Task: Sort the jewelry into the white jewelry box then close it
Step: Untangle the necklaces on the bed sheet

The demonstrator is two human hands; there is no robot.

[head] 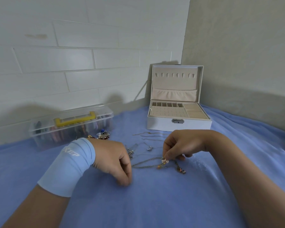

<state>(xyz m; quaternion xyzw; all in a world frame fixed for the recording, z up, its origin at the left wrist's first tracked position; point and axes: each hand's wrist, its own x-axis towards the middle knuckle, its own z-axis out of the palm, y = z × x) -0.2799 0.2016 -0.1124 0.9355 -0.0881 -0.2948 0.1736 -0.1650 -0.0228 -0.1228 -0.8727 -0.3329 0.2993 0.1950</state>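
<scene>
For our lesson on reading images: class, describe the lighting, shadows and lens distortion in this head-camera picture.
Head view: soft, even light, no glare; the white jewelry box throws a shadow leftward onto the tiled wall; head view again, the wide lens bows the straight tile lines.

Soft even light, faint shadows, warped edges.
</scene>
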